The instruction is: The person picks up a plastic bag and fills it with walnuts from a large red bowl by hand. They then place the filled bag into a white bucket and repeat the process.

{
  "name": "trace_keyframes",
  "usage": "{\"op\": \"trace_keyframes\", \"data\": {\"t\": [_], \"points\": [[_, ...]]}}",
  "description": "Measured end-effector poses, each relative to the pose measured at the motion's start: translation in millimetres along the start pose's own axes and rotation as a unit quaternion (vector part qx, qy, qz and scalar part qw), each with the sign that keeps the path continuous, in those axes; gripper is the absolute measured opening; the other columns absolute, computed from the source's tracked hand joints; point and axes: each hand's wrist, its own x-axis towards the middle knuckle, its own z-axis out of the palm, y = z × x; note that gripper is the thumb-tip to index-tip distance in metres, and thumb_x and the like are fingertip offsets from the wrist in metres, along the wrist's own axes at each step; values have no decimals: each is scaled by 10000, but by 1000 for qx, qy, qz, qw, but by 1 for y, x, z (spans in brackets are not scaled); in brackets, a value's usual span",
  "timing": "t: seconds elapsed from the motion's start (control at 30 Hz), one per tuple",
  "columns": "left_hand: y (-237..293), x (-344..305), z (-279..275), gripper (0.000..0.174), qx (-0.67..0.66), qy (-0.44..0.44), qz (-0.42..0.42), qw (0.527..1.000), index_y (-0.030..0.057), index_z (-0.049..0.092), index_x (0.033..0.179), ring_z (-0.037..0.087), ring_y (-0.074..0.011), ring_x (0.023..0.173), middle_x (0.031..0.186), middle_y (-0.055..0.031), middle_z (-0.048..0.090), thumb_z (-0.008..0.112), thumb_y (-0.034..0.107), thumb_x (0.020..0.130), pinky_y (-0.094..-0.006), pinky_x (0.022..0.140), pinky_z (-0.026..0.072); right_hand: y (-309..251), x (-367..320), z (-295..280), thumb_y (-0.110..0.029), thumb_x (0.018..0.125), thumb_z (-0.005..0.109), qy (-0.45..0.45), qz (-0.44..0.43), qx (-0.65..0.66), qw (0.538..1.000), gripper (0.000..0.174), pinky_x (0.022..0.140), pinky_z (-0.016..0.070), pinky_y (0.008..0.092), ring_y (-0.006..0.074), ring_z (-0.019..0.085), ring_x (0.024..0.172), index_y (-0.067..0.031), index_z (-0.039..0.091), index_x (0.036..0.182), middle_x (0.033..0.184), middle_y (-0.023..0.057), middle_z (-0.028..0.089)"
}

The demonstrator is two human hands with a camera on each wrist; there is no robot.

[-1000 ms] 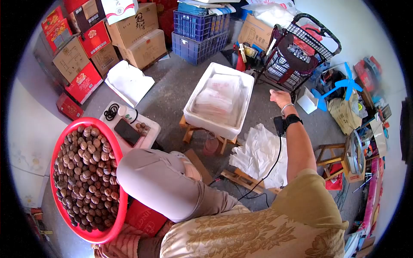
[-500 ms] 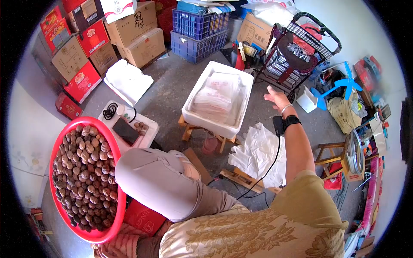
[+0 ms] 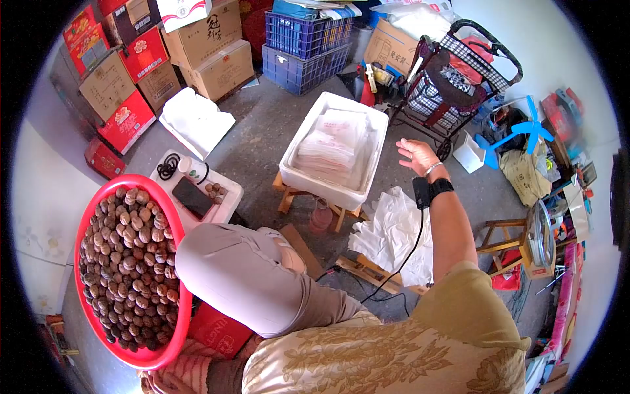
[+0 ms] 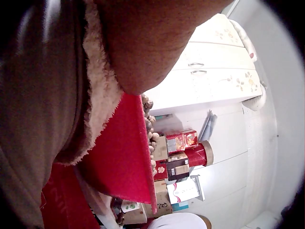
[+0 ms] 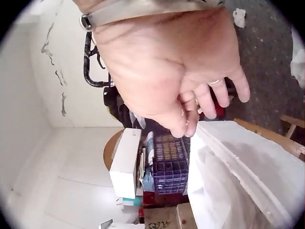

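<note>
In the head view my right hand (image 3: 420, 156) is in the air just right of a white foam box (image 3: 287, 161), which holds a stack of thin white bags (image 3: 335, 141). From the right wrist view, the hand (image 5: 167, 71) has loosely bent fingers, thumb close to the index finger, and holds nothing visible. The box's corner (image 5: 228, 167) shows beyond the fingertips. A red basin (image 3: 184, 295) full of round brown nuts (image 3: 131, 269) stands at the left. Bare skin of the left limb (image 4: 143, 43) is beside the basin (image 4: 116, 152) in the left wrist view; its fingers cannot be made out.
A small white stand (image 3: 230, 203) bears a phone (image 3: 191, 199), a bottle and a few nuts. White crumpled sheeting (image 3: 394, 236) lies right of the box over a wooden stool (image 3: 367, 274). Cartons (image 3: 223, 69), blue crates (image 3: 305, 69) and a wheeled cart (image 3: 436, 92) stand behind.
My right hand has moved left and slightly down, closer to the foam box, and its fingers have spread from a more curled pose. The basin and box look unchanged.
</note>
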Motion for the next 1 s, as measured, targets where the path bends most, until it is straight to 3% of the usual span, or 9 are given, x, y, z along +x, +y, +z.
{"op": "trace_keyframes", "data": {"t": [0.33, 0.4, 0.53, 0.63, 0.7, 0.8, 0.93, 0.97, 1.0], "points": [[-17, -14, 16, 410, -58, -4, -11, 998, -33, 578, 1272, 550, -412, 1237, 1279, -227, 607, 586, 242, 967, -530, 1099, 389, 4, 1, 9, -438, 972, 635, 4, -10, -5, 1000, 585, 1100, 375, 529, 313, 478, 1359, 21, 528, 1319, 1386, 180, 585], [-5, -15, 18, 409, -89, -3, -117, 989, -31, 586, 1258, 553, -416, 1232, 1274, -228, 610, 593, 254, 965, -531, 1097, 390, 3, 0, 10, -540, 983, 566, 39, -17, -40, 998, 642, 1082, 383, 519, 297, 507, 1330, 18, 560, 1299, 1370, 166, 601], [-9, -12, 15, 411, -131, 3, -89, 987, -32, 589, 1255, 555, -418, 1228, 1279, -232, 609, 596, 254, 961, -533, 1092, 393, 0, 1, 7, -633, 982, 486, 78, 30, -33, 996, 721, 1069, 382, 509, 289, 514, 1317, 16, 590, 1276, 1339, 141, 620], [2, -10, 15, 421, -127, 0, -137, 982, -33, 588, 1262, 554, -416, 1229, 1288, -235, 606, 596, 261, 961, -534, 1088, 395, -3, -7, 11, -742, 936, 441, 52, 9, -44, 998, 835, 1064, 377, 505, 280, 528, 1286, 16, 626, 1233, 1302, 117, 634], [6, -8, 13, 421, -104, -5, -142, 984, -34, 598, 1254, 552, -417, 1232, 1291, -235, 607, 596, 268, 961, -527, 1090, 397, -3, -4, 10, -634, 883, 650, 99, 39, -41, 993, 706, 1044, 396, 544, 299, 552, 1258, -17, 652, 1228, 1291, 109, 657], [4, -8, 11, 425, -87, -10, -152, 984, -34, 611, 1240, 547, -413, 1237, 1289, -231, 608, 606, 281, 955, -522, 1091, 398, 7, 0, 4, -483, 838, 760, 107, -22, -113, 987, 632, 1056, 406, 484, 301, 550, 1260, -44, 642, 1277, 1320, 111, 636], [28, 13, -15, 412, -62, -83, -185, 977, -29, 622, 1231, 546, -412, 1231, 1275, -232, 615, 614, 273, 951, -521, 1087, 401, 15, -12, 6, -299, 820, 768, 81, -60, -271, 957, 679, 1078, 419, 395, 361, 515, 1303, -26, 542, 1400, 1428, 175, 554], [33, 18, -21, 403, -52, -82, -140, 985, -25, 623, 1234, 546, -410, 1227, 1269, -232, 616, 611, 265, 954, -522, 1084, 402, 22, -6, 1, -299, 820, 768, 81, -59, -271, 957, 679, 1078, 419, 395, 361, 515, 1303, -26, 542, 1400, 1428, 175, 554], [34, 20, -24, 394, -40, -82, -95, 991, -20, 624, 1236, 547, -409, 1222, 1262, -233, 617, 608, 257, 957, -523, 1081, 402, 33, 4, -6, -324, 843, 738, 136, -63, -407, 901, 681, 1098, 402, 420, 385, 488, 1323, -32, 524, 1420, 1449, 192, 529]]}}
